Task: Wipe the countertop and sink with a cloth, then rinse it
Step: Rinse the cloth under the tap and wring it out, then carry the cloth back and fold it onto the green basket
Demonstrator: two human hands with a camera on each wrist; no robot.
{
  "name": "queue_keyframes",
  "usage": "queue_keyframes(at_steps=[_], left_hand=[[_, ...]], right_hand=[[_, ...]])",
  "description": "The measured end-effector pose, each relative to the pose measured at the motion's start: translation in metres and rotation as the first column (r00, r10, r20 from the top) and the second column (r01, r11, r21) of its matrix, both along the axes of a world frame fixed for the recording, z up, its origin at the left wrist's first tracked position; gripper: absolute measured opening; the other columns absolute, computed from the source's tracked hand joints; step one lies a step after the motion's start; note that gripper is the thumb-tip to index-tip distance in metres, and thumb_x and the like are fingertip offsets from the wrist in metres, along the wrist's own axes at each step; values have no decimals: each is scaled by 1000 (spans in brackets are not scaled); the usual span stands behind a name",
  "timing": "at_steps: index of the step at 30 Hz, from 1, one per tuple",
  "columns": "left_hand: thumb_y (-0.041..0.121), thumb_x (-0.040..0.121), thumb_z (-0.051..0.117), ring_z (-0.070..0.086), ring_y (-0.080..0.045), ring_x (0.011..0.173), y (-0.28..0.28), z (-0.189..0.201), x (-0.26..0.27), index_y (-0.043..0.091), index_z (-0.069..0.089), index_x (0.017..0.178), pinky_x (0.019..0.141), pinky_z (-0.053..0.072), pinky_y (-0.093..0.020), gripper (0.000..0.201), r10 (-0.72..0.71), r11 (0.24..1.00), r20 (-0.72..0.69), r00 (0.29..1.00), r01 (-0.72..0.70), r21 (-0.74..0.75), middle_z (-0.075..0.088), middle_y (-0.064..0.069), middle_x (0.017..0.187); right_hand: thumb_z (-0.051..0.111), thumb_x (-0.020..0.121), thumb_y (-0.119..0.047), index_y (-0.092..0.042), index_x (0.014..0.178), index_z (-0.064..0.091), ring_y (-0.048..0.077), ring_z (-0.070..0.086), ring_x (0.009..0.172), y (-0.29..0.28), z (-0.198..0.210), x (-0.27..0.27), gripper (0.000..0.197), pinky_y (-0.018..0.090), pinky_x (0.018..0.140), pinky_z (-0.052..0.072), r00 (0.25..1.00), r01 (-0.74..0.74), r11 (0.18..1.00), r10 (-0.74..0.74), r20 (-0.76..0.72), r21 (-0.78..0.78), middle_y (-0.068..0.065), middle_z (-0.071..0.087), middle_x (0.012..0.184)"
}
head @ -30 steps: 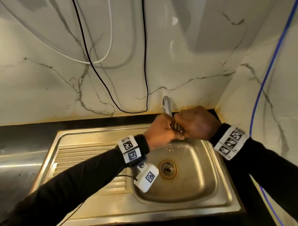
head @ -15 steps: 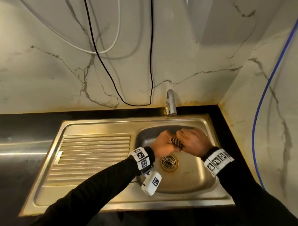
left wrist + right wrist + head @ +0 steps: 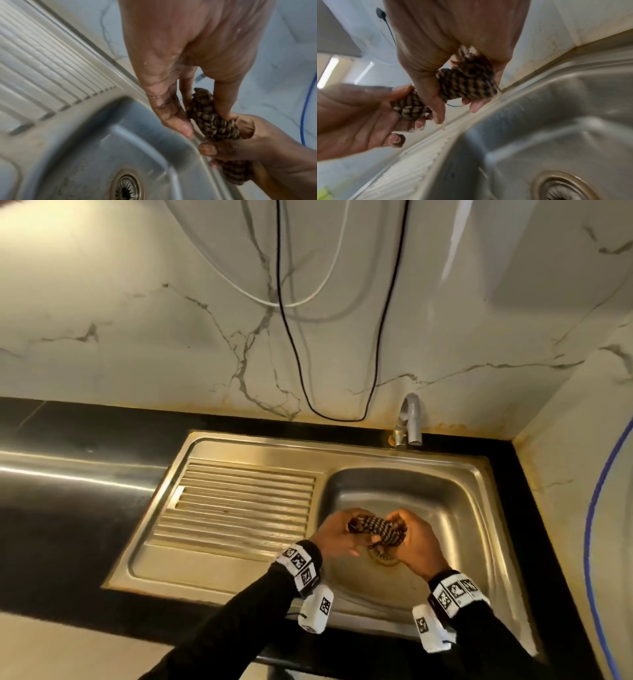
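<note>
1. We hold the checked cloth (image 3: 376,530) bunched into a tight roll above the basin of the sink (image 3: 455,508), just over the drain (image 3: 383,556); it touches neither.
2. Our left hand (image 3: 337,534) grips one end of the roll, fingers curled round it; the skin is wet, with droplets showing in the left wrist view.
3. Our right hand (image 3: 416,542) grips the other end, thumb and fingers wrapped round the cloth; the two hands sit close together.
4. The tap (image 3: 409,419) stands at the back rim of the sink, well apart from the hands; the ribbed drainboard (image 3: 239,505) lies left of the basin; the black countertop (image 3: 68,508) surrounds the sink.
5. A black cable (image 3: 301,371) and a white cable (image 3: 329,282) hang on the marble wall (image 3: 137,320); a blue cable (image 3: 592,525) runs down the right wall.
</note>
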State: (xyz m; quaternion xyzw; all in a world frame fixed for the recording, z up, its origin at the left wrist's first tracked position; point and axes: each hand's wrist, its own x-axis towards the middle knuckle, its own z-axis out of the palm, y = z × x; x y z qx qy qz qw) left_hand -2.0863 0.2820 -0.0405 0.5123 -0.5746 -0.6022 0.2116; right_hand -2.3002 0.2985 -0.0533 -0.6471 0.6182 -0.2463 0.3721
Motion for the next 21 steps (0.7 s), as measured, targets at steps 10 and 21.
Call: queue_keyframes(at_steps=[10,21], left_hand=[[-17,71,80,70,-28,100,96,59,143,0,67,117,77,61,-40,51,467,861,-379,799,-508,-10,72,-12,105],[-3,89,70,69,-38,115,260,81,356,6,68,130,93,58,-40,42,801,482,-420,425,-875,34,73,-20,120]], right_hand=[[97,61,-16,-21,100,72,12,74,86,33,86,136,46,29,77,58,897,-334,942,322,304,-11,-3,77,92],[75,89,-21,-23,109,69,24,73,89,127,89,415,22,54,82,58,624,-695,719,617,479,-19,4,76,98]])
